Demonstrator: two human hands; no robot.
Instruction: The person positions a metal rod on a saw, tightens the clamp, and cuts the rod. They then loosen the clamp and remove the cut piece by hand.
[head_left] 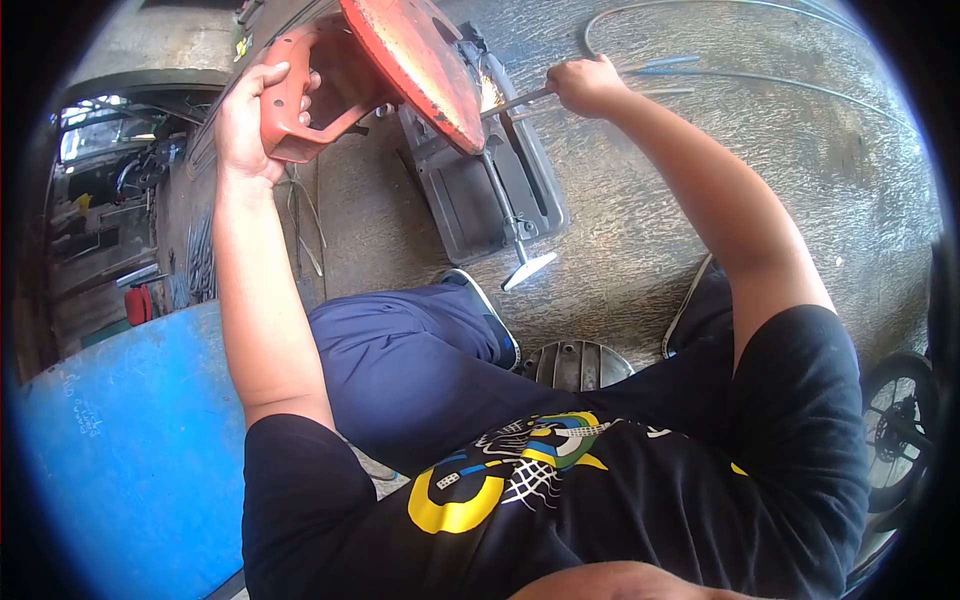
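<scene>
An orange-red cut-off saw (425, 75) stands on the floor in front of me, its blade hidden behind the guard. My left hand (248, 120) is wrapped round the saw's handle (286, 98). Closed on a thin metal rod (524, 102), my right hand (585, 85) is to the right of the guard. The rod runs left toward the guard's edge, where bright orange sparks (489, 92) glow. Below the guard lies the grey saw base (452, 215), with a clamp screw (497, 190) ending in a pale crank handle (530, 270).
Long thin rods (790, 75) lie on the rough concrete floor (640, 200) at right. A blue panel (140, 440) is at lower left. A ribbed metal piece (578, 364) sits between my feet. A wheel (897, 430) stands at far right. Cluttered shelving (110, 220) is at left.
</scene>
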